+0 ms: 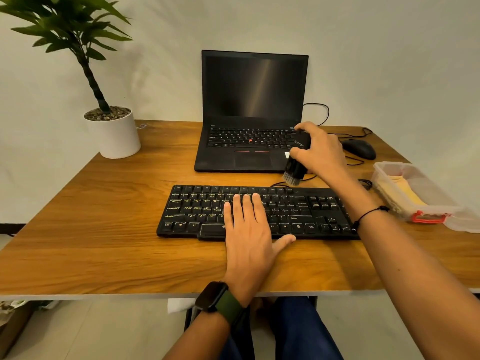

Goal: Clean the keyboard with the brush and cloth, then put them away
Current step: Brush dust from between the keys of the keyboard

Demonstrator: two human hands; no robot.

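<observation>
A black keyboard [197,211] lies across the middle of the wooden desk [104,229]. My left hand [249,229] rests flat on its middle keys, fingers together and pointing away from me. My right hand [320,149] holds a black brush [294,168] just above the keyboard's far edge, over the laptop's front right corner. The brush's grey bristles point down and to the left. A yellow cloth [405,190] lies folded inside a clear plastic box [384,167] at the right of the desk.
An open black laptop [249,105] with a dark screen stands behind the keyboard. A black mouse [359,148] and cables lie at the back right. A potted plant in a white pot [117,136] stands at the back left corner.
</observation>
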